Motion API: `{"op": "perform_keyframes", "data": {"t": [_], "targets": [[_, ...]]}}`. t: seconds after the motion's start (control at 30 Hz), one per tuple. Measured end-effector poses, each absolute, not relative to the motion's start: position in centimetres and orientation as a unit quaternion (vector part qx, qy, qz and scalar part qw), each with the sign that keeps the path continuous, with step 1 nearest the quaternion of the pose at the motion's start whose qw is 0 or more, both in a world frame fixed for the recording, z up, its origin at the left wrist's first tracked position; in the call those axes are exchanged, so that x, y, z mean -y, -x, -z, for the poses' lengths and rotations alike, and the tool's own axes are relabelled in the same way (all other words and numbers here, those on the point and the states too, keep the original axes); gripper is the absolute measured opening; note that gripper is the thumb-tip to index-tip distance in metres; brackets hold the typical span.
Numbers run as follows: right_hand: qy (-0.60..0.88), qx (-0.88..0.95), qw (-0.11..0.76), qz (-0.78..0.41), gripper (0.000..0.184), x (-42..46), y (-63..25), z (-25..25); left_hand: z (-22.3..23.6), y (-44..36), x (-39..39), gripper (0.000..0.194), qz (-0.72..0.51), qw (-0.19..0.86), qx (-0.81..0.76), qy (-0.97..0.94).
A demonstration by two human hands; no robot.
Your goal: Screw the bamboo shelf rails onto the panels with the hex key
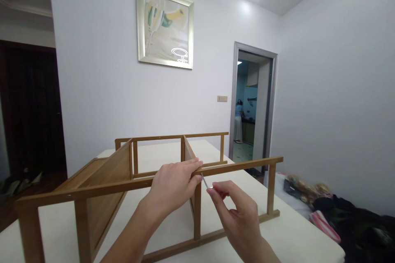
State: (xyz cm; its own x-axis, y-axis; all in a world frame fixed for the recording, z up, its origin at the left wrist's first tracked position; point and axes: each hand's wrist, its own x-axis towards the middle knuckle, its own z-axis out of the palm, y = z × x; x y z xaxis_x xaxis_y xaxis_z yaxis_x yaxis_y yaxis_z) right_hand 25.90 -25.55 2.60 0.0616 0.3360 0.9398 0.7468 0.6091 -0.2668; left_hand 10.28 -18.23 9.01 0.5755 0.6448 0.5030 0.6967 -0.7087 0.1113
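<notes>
Head view, left to right: my wooden frame (pixel 240 166) lies on its side across the white table (pixel 302 230), reaching from 8 o'clock to 4 o'clock, with its broad panel (pixel 108 170) at 7 o'clock. I judge it stiff and fairly light for its span, awkward rather than heavy, smooth but not slippery; I'd take hold of the long rails near a joint, not the thin panels. Just left of 6 o'clock, my left hand (pixel 173 183) comes up from below, back of the hand up, fingers over the near rail and thumb on its near side, closed round the wood beside the joint. The slim metal tool (pixel 205 181) slants from that joint; it looks rigid, easy to twist by its end. At 5 o'clock my right hand (pixel 240 211) pinches that end between thumb and forefinger, other fingers curled, wrist low and forearm angled in from the lower right. Beyond, a person (pixel 238 121) stands through the doorway (pixel 261 107) at 3 o'clock; heaped dark cloth (pixel 348 209) lies at 4 o'clock.
</notes>
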Motion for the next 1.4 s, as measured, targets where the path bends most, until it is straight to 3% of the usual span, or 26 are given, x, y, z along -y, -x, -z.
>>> {"op": "perform_keyframes", "data": {"t": [0.47, 0.8, 1.03, 1.27, 1.4], "targets": [[0.473, 0.645, 0.600, 0.036, 0.024, 25.9, -25.7, -2.8, -9.1, -10.4, 18.4, 0.038, 0.259, 0.044, 0.387, 0.884], [0.422, 0.664, 0.614, 0.064, 0.009, 25.9, -25.3, -3.4, -9.1, -10.4, 18.3, 0.038, 0.261, 0.047, 0.381, 0.886], [0.432, 0.666, 0.604, 0.075, 0.015, 26.2, -24.7, -3.7, -9.2, -10.4, 18.4, 0.039, 0.254, 0.034, 0.386, 0.886], [0.421, 0.649, 0.632, -0.049, 0.014, 25.6, -24.7, -2.7, -9.0, -10.4, 18.2, 0.040, 0.266, 0.047, 0.375, 0.887], [0.414, 0.653, 0.632, -0.047, 0.012, 25.5, -24.8, -2.3, -9.0, -10.3, 18.2, 0.040, 0.265, 0.049, 0.376, 0.887]]}}
